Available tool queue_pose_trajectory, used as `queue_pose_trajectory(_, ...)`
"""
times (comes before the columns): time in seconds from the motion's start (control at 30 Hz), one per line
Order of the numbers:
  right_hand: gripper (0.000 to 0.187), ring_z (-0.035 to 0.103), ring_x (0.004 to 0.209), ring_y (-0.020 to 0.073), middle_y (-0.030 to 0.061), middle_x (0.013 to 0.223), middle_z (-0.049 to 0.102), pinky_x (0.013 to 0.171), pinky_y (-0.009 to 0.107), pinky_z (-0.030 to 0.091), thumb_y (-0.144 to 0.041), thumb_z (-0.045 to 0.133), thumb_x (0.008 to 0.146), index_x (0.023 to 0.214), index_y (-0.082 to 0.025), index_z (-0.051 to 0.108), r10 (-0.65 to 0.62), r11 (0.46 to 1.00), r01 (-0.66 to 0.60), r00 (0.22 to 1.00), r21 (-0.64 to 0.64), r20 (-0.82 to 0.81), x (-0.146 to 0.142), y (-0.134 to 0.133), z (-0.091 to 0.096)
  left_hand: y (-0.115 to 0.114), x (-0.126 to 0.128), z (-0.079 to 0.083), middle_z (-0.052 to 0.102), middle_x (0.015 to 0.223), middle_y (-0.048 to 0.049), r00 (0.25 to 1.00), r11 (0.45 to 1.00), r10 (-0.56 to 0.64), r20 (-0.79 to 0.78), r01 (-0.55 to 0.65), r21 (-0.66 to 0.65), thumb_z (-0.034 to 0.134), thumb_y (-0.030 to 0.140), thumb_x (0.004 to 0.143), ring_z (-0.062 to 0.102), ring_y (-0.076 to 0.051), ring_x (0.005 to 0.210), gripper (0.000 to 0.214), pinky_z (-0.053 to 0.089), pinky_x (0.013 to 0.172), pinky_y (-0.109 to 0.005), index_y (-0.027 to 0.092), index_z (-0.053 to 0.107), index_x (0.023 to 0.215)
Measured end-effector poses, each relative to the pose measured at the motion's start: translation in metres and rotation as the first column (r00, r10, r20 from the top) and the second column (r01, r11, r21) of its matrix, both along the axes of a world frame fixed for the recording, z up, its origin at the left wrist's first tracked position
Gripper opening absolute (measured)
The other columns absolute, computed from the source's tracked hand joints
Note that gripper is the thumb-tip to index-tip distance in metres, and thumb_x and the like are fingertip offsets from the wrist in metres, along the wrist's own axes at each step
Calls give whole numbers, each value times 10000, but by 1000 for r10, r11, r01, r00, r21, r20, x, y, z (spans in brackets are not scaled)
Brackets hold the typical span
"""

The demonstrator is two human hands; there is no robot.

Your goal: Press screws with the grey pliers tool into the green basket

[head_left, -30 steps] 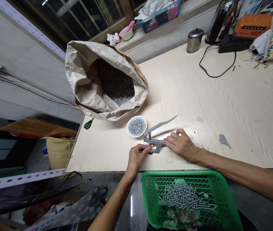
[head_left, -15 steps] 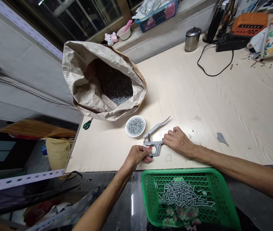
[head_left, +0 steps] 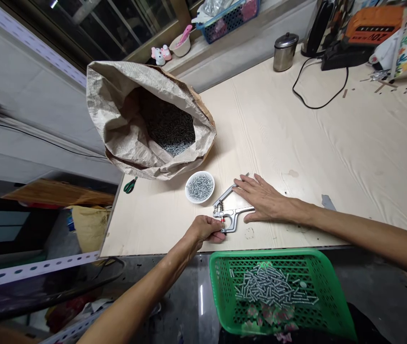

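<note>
Grey snap-fastener hand pliers point(head_left: 230, 215) lie on the table, their two handles spread apart toward the right. A spring and a small red piece show near the jaw. At that jaw my left hand point(head_left: 206, 228) is closed in a pinch, and whatever its fingertips hold is hidden. My right hand point(head_left: 260, 197) is open, fingers stretched over the upper handle and thumb below the lower one. Just behind the pliers stands a white bowl point(head_left: 188, 195) of small metal screws. A green basket point(head_left: 221, 296) with many longer screw-like metal pieces sits at the table's front edge.
A large woven sack point(head_left: 117, 138) of dark screws stands open at the back left, beside green-handled scissors point(head_left: 129, 185). Farther off are a metal canister point(head_left: 285, 53), a black cable point(head_left: 318, 106) and an orange 20V tool case point(head_left: 373, 26).
My right hand has opened from a loose curl and moved up and left over the handles. My left hand stays pinched at the jaw. The view has shifted slightly.
</note>
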State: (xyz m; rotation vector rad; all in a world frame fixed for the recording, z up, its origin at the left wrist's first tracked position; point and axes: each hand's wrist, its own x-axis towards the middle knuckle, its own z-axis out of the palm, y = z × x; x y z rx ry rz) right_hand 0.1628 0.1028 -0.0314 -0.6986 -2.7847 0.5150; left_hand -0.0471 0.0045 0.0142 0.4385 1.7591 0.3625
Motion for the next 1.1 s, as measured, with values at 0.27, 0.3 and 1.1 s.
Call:
queue_pose_trajectory(0.27,939,473,1078,325,181,1219,533,865,434,400,-539,813,508,1258,-98,462,8,1000,-8,995,1,102,-11,19,14,-2,4,2,652,472,-44,1000,1000,8,-29,-8,-5,810,266,623,590,-113,412,246,503,512,-233,83,682,724)
queue_pose_trajectory(0.3,902,480,1044,316,172,1187,546,825,416,406,-536,817,501,1222,-104,490,9,1000,-9,994,1,109,-12,19,15,-1,3,1,651,472,-43,1000,1000,6,-28,-6,-6,814,271,618,589,-114,413,252,502,514,-236,84,682,722)
queue_pose_trajectory(1.1,490,524,881,253,103,958,612,723,358,416,-423,819,620,970,-139,626,-127,988,110,977,104,171,8,5,25,44,41,-10,556,1121,-111,258,170,-444,-858,964,202,661,356,796,483,-272,1047,547,436,897,-436,177,467,1276)
